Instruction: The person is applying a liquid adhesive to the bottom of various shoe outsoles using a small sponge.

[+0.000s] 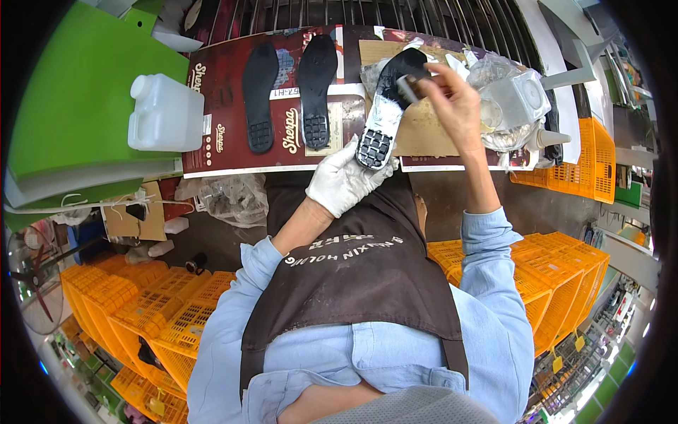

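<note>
left hand (344, 180): gloved in white, its grip closed around the heel end of a sole (387, 113), near the grid-patterned tread.
right hand (452, 99): bare, raised over the toe half of the sole, its grip pinched shut on a small brush (407, 88) whose tip touches the sole.
sole: black, held tilted above the bench (226, 159), heel toward the person, toe pointing away and to the right; its middle looks pale and shiny.
other soles: two more black soles (260, 95) (316, 88) lie flat side by side on the dark red board, left of the held one, tread ends toward the person, well apart from both hands.
jug (166, 113): white plastic, on its side at the bench's left end, resting against a green sheet (78, 106).
cardboard (424, 127): brown piece lying under the held sole and the right hand.
jar (519, 99): clear, amid crumpled clear plastic just right of the right hand.
bottle (551, 138): small squeeze type with a pointed nozzle, at the bench's right edge.
crates (148, 311): orange, stacked low on both sides of the person.
apron (360, 275): dark brown, worn over a light blue shirt.
</note>
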### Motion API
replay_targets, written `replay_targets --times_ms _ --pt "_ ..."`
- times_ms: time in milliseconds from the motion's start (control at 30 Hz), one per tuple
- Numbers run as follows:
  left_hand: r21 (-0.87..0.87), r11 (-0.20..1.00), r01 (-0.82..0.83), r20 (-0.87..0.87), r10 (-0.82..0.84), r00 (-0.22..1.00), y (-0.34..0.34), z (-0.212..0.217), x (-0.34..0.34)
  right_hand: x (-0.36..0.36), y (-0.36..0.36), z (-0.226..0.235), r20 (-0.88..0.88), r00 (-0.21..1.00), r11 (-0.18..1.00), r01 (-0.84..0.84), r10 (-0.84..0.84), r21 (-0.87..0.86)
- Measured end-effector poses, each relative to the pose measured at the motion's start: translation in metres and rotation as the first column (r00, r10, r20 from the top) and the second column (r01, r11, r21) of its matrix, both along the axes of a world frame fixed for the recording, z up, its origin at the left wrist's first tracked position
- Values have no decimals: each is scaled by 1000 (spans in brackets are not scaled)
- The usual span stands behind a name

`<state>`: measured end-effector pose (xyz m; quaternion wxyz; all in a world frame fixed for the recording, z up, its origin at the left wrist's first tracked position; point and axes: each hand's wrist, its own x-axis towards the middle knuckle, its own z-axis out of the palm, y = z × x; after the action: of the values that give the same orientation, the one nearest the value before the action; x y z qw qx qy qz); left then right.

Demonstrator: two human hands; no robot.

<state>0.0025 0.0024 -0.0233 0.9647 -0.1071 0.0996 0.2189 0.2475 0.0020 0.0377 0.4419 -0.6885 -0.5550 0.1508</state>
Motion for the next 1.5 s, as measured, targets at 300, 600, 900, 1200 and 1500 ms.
replay_targets --times_ms 300,600,900,1200,1500 --pt "-4 998 -65 80 65 995 0 9 -4 43 26 -9 127 969 976 205 -214 79" --pt "59 994 -93 -13 94 996 0 17 -18 63 45 -8 143 977 987 158 -160 26" --pt "32 990 -138 16 138 990 -1 21 -28 60 58 1 145 986 995 86 -80 -40" --pt "40 981 -189 -32 191 981 -2 20 -33 49 75 17 152 988 985 64 -40 -159" --pt "100 974 -204 -106 215 971 -1 35 -34 16 88 29 48 976 959 -198 212 -203"
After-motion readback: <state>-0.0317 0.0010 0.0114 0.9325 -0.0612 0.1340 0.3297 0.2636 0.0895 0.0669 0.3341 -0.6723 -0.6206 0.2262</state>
